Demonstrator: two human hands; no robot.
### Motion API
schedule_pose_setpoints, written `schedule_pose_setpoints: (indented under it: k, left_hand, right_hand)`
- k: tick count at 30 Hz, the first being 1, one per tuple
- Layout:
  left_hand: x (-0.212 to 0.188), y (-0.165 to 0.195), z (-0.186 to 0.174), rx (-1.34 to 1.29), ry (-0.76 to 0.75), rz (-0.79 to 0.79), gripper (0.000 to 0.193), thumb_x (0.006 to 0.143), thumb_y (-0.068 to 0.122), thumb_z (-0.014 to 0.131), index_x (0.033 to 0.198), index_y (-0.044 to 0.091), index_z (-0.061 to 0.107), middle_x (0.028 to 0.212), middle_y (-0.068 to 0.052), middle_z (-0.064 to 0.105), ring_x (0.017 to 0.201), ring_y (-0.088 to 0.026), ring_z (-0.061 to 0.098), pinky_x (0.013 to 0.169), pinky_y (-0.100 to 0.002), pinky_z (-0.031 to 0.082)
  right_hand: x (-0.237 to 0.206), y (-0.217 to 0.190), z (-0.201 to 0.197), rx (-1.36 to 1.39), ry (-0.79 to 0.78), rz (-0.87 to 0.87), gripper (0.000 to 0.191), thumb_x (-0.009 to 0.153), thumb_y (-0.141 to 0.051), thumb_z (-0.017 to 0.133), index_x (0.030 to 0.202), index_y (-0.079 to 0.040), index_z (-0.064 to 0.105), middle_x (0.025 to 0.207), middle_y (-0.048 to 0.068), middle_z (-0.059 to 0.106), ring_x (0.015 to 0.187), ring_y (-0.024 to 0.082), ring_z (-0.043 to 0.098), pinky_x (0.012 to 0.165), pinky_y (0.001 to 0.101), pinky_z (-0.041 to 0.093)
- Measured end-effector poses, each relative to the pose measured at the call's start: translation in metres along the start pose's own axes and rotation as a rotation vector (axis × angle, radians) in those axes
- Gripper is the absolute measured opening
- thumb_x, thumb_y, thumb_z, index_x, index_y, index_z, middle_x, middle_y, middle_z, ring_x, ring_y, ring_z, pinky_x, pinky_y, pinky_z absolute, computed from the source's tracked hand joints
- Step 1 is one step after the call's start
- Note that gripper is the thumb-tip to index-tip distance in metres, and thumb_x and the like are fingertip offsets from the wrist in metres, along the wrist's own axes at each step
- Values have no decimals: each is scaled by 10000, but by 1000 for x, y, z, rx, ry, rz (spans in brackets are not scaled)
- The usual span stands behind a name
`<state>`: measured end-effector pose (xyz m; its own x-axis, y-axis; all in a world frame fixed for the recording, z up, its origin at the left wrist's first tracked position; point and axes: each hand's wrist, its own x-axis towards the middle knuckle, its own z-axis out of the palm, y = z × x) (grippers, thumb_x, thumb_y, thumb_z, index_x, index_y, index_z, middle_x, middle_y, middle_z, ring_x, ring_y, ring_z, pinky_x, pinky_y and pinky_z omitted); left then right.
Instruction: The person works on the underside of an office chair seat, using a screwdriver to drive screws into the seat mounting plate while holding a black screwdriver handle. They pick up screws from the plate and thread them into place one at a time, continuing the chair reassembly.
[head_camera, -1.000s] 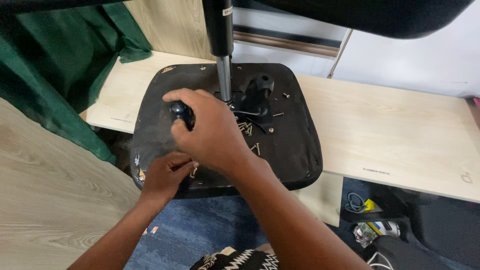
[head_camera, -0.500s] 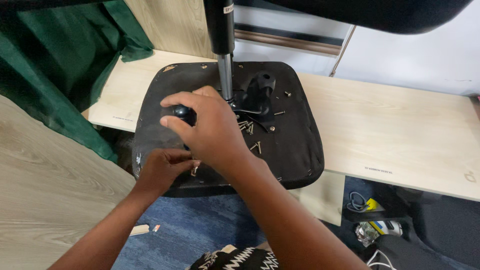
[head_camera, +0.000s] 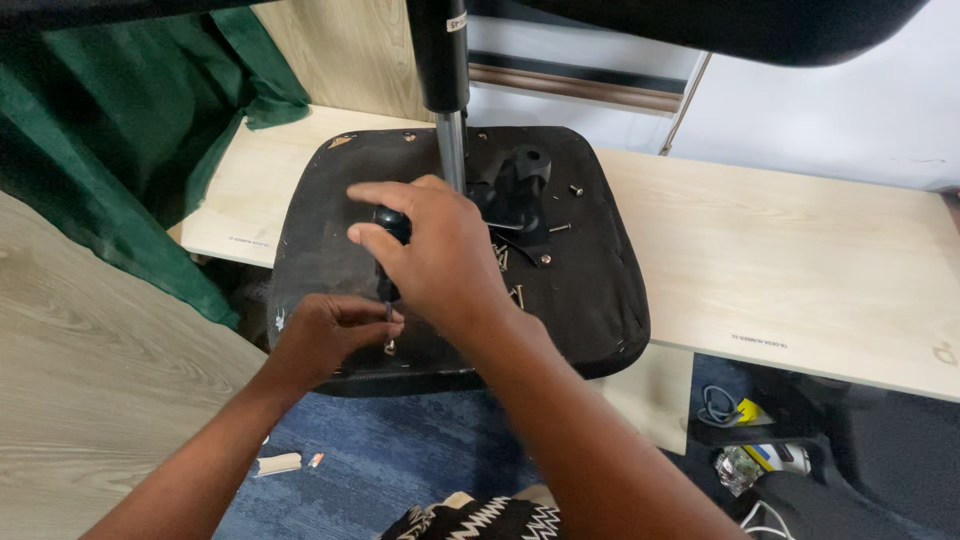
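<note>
The screwdriver (head_camera: 392, 232), stiff and light with a rounded black handle best gripped at its top, stands upright on the black seat underside (head_camera: 590, 290) lying on the tabletop (head_camera: 780, 260), right hand (head_camera: 440, 255) closed round it, left hand (head_camera: 325, 335) pinching its tip at a screw.

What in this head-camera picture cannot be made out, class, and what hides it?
- Screwdriver tip, head view: hidden behind the left hand's fingers.
- Screwdriver handle: mostly covered by the right hand.
- Loose screws on the seat underside: too small to tell their type.
- Chair column: cut off by the top edge.
</note>
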<state>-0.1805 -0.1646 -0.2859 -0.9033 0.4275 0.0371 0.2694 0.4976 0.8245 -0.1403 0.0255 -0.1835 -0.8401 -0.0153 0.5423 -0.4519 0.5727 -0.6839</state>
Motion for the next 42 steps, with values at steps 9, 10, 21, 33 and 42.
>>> schedule_pose_setpoints:
  k: [9, 10, 21, 33, 42]
  left_hand:
    - [1, -4, 3, 0, -50, -26, 206, 853, 160, 784, 1020, 47, 825, 910, -107, 839, 821, -159, 785, 759, -280, 615]
    - [2, -5, 3, -6, -54, -35, 200, 853, 153, 782, 1018, 47, 825, 906, -109, 839, 816, -162, 789, 757, -279, 621]
    - [10, -8, 0, -68, -54, 57, 184, 829, 102, 785, 1000, 38, 805, 944, -83, 832, 850, -128, 788, 788, -268, 627]
    - [3, -1, -1, -127, 19, 42, 176, 808, 104, 806, 957, 10, 806, 899, -76, 828, 815, -116, 782, 747, -252, 622]
    - [5, -9, 3, -205, 2, 29, 194, 829, 117, 783, 993, 19, 812, 884, -67, 821, 811, -116, 765, 747, -259, 636]
  right_hand:
    - [-5, -4, 2, 251, -55, -12, 434, 862, -147, 722, 1280, -83, 626, 1198, 153, 745, 1120, 248, 747, 957, 336, 561]
    - [-4, -4, 2, 234, -41, -23, 416, 871, -141, 722, 1269, -75, 619, 1190, 159, 739, 1131, 256, 739, 974, 339, 552]
    - [-3, 7, -5, 173, -117, 0, 570, 830, -155, 678, 1392, -98, 599, 1259, 166, 736, 862, 305, 740, 792, 378, 593]
    - [0, -3, -2, 7, -107, 159, 585, 811, -251, 745, 1363, -129, 594, 944, 215, 729, 887, 325, 737, 814, 421, 562]
    - [-5, -4, 1, 60, -81, -59, 420, 855, -165, 791, 1261, -126, 689, 1055, 189, 704, 901, 289, 722, 797, 372, 572]
